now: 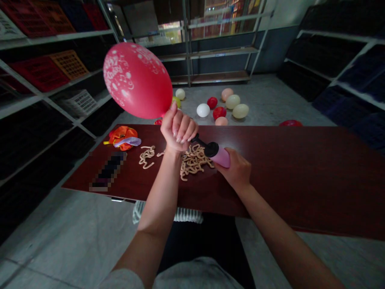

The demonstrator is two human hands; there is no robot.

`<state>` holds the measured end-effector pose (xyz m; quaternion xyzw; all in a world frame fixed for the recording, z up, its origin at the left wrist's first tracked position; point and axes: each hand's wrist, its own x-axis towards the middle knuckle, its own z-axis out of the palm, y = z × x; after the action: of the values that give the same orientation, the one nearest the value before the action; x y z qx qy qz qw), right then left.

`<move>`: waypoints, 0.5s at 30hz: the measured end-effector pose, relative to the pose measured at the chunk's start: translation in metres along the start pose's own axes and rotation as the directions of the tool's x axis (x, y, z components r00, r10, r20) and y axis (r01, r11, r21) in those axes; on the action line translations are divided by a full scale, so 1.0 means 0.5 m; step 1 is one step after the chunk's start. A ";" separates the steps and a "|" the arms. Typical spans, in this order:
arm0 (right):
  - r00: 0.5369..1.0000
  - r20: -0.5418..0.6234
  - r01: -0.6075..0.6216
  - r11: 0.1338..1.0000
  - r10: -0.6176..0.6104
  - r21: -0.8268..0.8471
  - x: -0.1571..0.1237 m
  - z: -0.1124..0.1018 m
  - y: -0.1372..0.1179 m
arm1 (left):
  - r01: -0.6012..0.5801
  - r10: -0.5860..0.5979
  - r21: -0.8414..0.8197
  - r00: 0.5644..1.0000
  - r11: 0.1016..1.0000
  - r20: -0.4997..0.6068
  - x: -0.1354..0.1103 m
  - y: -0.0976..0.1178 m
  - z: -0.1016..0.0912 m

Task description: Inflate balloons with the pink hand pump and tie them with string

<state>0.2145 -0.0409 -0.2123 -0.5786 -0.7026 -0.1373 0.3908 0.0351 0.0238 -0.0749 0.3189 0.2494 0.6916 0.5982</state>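
Observation:
My left hand (177, 129) is closed round the neck of an inflated red balloon (140, 82) with white printing, which rises up and to the left. In my right hand (236, 170) is a pink balloon pump (221, 156) with a black top, its narrow black end pointing at my left fist. Whether that tip touches the balloon's mouth is hidden by my left fingers. Beneath and between the hands, a pile of beige string-like pieces (194, 160) lies on the table (288, 172). A smaller heap of beige pieces (146, 156) is left of my left wrist.
Orange deflated balloons (123, 136) and a pale purple one (128, 142) lie at the table's left. A blurred dark object (110, 170) is nearer the edge. Several inflated balloons (219, 113) rest on the floor beyond. Shelves with crates (69, 64) stand left and right.

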 end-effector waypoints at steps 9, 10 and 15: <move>0.995 0.002 -0.099 0.995 0.099 -0.016 0.003 0.002 0.007 | 0.248 -0.240 -0.055 0.963 0.967 0.120 -0.023 -0.108 0.043; 0.995 0.005 -0.101 0.995 0.101 -0.018 0.004 0.002 0.006 | 0.242 -0.236 -0.049 0.966 0.969 0.101 -0.023 -0.107 0.043; 0.999 0.031 -0.042 0.998 0.043 -0.039 0.007 0.002 0.001 | 0.190 -0.178 -0.093 0.976 0.977 0.122 -0.021 -0.089 0.025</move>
<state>0.2145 -0.0375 -0.2107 -0.6028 -0.6935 -0.1332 0.3715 0.0749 0.0202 -0.1001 0.3014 0.2070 0.6260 0.6888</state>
